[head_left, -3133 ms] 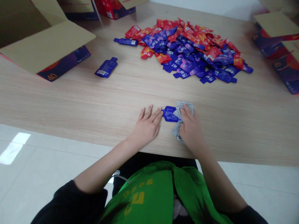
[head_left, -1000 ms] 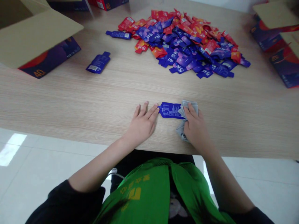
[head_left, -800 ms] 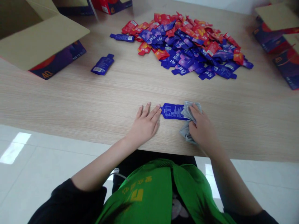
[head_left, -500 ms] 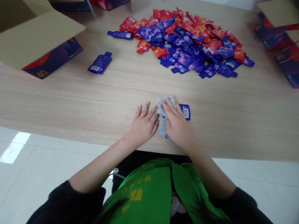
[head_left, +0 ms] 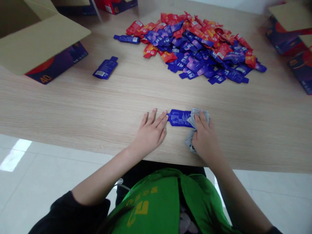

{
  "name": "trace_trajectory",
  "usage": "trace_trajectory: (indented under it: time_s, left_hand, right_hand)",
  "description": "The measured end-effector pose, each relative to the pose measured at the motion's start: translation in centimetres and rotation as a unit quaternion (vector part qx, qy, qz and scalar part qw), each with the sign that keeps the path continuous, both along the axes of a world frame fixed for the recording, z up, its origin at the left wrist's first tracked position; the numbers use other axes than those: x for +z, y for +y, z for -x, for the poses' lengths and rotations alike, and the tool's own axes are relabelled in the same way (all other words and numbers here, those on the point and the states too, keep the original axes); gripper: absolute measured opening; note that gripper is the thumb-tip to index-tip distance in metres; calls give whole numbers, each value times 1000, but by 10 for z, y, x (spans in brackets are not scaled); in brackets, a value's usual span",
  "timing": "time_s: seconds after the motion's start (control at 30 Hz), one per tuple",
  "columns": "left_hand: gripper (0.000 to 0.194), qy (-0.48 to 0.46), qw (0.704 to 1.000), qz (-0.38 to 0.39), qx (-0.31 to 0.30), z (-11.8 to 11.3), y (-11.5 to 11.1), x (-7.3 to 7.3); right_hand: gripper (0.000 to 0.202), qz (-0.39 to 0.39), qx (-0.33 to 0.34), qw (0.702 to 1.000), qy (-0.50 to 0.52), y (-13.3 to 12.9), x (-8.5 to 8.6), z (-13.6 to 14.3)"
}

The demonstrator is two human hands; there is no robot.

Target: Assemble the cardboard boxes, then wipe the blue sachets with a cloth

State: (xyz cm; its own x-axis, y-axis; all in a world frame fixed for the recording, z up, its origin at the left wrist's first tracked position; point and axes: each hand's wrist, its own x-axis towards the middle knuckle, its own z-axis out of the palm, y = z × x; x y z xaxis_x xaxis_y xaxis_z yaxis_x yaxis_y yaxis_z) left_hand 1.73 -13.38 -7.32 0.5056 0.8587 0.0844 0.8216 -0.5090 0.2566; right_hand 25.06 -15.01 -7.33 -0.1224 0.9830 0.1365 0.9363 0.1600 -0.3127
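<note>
Wood-grain desk (head_left: 73,110): right hand (head_left: 206,136), gripping grey cloth (head_left: 192,119), has shifted along the blue pouch (head_left: 179,117) to its base, baring print; open left hand (head_left: 149,134) touches its neck.

A wide table (head_left: 73,107) spreads out in front of me, its light wood-look top streaked with fine grain that runs from side to side. Both its ends lie beyond my view, and its near edge slants slightly down toward my right. Past the far edge I see a strip of plain, whitish wall (head_left: 239,4). Below me, the floor (head_left: 60,182) is pale, glossy tile with faint seams, and to my left a bright, slanting reflection (head_left: 17,154) shines on it. The light around me is soft and cool.
</note>
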Motion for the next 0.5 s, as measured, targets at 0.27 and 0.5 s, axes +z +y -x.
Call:
trace_trajectory:
  time_s: [0.27, 0.5]
  left_hand:
    - [53, 6, 1000, -11, -6, -1, -1, -2]
    - [49, 7, 1000, -16, -5, -2, 0, -1]
  right_hand:
    - [68, -5, -12, 999, 48, 7, 29, -3]
    - [66, 25, 97, 993, 63, 22, 27, 57]
